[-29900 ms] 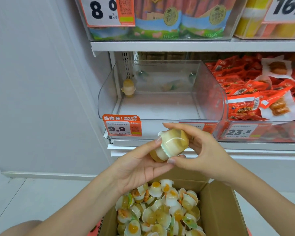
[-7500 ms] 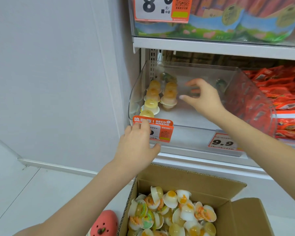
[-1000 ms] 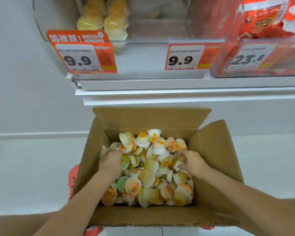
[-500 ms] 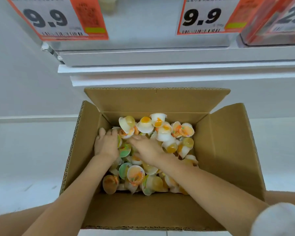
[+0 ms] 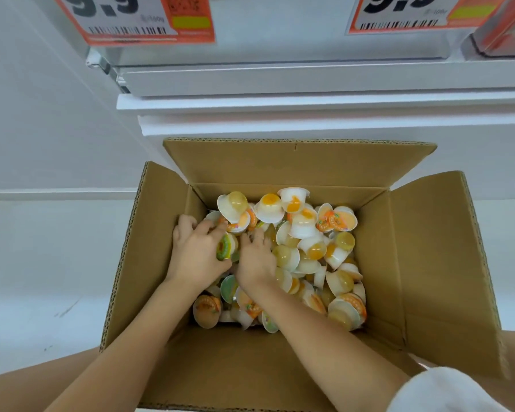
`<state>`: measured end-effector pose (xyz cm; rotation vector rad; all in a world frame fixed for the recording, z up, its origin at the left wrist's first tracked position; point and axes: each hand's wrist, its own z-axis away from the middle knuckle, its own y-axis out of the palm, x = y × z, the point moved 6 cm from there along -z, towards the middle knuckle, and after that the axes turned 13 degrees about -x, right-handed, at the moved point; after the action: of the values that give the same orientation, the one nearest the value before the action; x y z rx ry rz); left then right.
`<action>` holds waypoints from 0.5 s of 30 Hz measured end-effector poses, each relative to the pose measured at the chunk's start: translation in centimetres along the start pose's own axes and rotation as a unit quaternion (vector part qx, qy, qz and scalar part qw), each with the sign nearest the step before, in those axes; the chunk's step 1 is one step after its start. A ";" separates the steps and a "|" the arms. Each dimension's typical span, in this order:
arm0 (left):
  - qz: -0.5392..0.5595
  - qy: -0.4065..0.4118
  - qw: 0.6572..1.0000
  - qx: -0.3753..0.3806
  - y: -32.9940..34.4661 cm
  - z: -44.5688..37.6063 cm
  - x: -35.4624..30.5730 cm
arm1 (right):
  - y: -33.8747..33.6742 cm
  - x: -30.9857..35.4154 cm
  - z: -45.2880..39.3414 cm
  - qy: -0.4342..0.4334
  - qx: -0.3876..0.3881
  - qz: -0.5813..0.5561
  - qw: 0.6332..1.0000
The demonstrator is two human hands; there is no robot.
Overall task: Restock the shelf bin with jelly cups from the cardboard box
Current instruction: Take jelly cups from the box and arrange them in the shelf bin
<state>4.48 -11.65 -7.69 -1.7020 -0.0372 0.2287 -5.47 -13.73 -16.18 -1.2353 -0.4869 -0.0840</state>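
fingers of the left hand curl round a green-lidded cup, right hand fingers dug among the cups, grip hidden; the box looks well stocked, bin out of view, so plenty seems left.

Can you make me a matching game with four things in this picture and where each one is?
Things:
1. left hand
2. right hand
3. price tags
4. white sleeve

Places:
A. bottom right corner of the picture
B. up on the shelf edge above the cardboard box
C. in the box, nearest its left wall, holding a green jelly cup
D. in the middle of the jelly cups, fingers dug in

Pairs: 1-C, 2-D, 3-B, 4-A
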 end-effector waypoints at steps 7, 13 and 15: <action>0.135 -0.041 0.990 -0.018 -3.2 -0.4 -1.3 | -3.9 -2.2 0.5 -0.031 -0.013 -0.245 0.969; 0.285 -0.075 0.955 0.040 -9.2 -2.0 -3.5 | -14.8 -3.1 1.1 -0.074 0.012 -0.274 0.959; 0.309 -0.065 0.948 0.044 -12.4 -2.7 -4.3 | -19.8 -2.5 1.9 -0.102 0.008 -0.270 0.958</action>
<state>2.04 -13.20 5.44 -1.5655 0.4104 0.7970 -14.62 -19.24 0.74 -1.0716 -0.9957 -0.4177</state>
